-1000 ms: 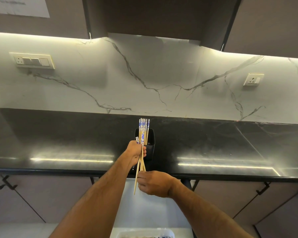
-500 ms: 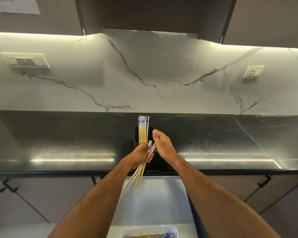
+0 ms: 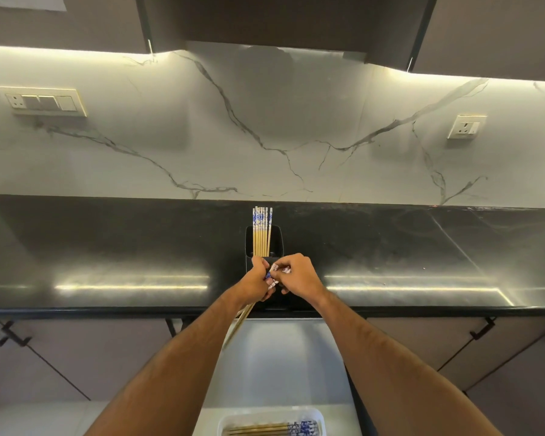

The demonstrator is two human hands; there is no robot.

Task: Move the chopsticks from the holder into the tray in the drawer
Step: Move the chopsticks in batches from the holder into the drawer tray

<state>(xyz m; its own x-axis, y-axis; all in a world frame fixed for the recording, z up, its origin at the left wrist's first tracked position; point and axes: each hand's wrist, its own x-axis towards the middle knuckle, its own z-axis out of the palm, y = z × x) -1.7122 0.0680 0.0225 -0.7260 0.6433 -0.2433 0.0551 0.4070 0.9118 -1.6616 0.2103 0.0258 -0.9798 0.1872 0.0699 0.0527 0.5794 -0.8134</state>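
A black holder [image 3: 276, 243] stands on the dark counter with several blue-and-white topped wooden chopsticks [image 3: 261, 229] upright in it. Just in front of it, my left hand [image 3: 258, 280] grips a small bundle of chopsticks [image 3: 238, 325] whose wooden tips slant down to the left over the open drawer. My right hand [image 3: 298, 275] pinches the patterned top ends of that bundle, touching my left hand. At the bottom edge, a white tray [image 3: 318, 415] in the drawer holds several chopsticks [image 3: 271, 429] lying flat.
The black counter [image 3: 107, 256] runs the full width under a marble backsplash. The open white drawer [image 3: 280, 357] sits below the counter edge, between closed cabinet doors with black handles [image 3: 482, 330]. Wall sockets hang at left and right.
My right hand went from below the bundle up to the holder, then came back onto the bundle's top ends. The bundle in my left hand tilted to the left. The view dipped, showing more of the tray.
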